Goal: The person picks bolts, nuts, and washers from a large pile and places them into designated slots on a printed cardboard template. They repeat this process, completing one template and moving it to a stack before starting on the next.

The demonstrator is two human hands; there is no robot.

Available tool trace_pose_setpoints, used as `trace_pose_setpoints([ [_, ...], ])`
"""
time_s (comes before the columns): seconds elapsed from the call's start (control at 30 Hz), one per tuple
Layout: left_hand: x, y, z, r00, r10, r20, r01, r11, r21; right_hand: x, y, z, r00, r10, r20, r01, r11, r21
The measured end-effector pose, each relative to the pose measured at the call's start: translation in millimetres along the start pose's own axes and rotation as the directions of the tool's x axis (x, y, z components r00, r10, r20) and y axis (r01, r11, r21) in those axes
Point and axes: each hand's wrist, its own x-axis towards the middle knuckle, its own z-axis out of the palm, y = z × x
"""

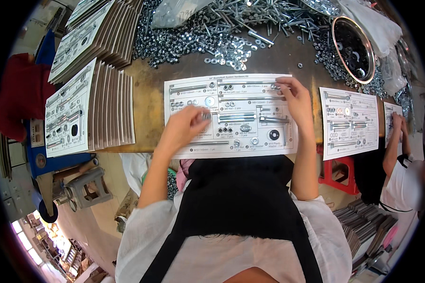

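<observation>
A white printed hardware card (193, 152) lies flat before me, with bolts, nuts and washers set on its printed boxes. My left hand (184, 128) is over the card's left half, fingers pinched at some small metal pieces that look like nuts or washers. At the card's upper right corner, my right hand (295, 98) has its thumb and forefinger drawn together at a small metal piece too small to name. Between the hands lie long bolts (236, 118) in a row. Below them sit dark nuts (225, 129) and a toothed washer (245, 128). A black ring washer (274, 135) rests at lower right.
Stacked cards (113, 113) stand on the left. Loose nuts and washers (231, 54) and bolts heap along the back. A round metal tray (374, 70) holds black parts. Another filled card (349, 150) lies right, beyond it a co-worker's hands (397, 125). A red stool (340, 177) is below.
</observation>
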Motion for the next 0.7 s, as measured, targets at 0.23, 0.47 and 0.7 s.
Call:
trace_pose_setpoints([
  [0.23,-45.5,-32.7,25.2,0.972,0.235,-0.023,-0.201,0.876,0.438,2.3,-0.2,17.1,0.996,-0.052,0.077,0.046,0.996,0.08],
  [0.47,-46.6,-36.2,22.2,0.973,0.221,-0.063,-0.183,0.91,0.372,-10.7,7.2,13.2,0.999,-0.027,0.033,0.028,1.0,-0.011],
  [0.7,-50.8,-39.6,21.9,0.974,0.212,-0.082,-0.179,0.937,0.301,-18.5,40.0,-29.6,0.997,0.034,-0.064,-0.033,0.999,0.02],
])
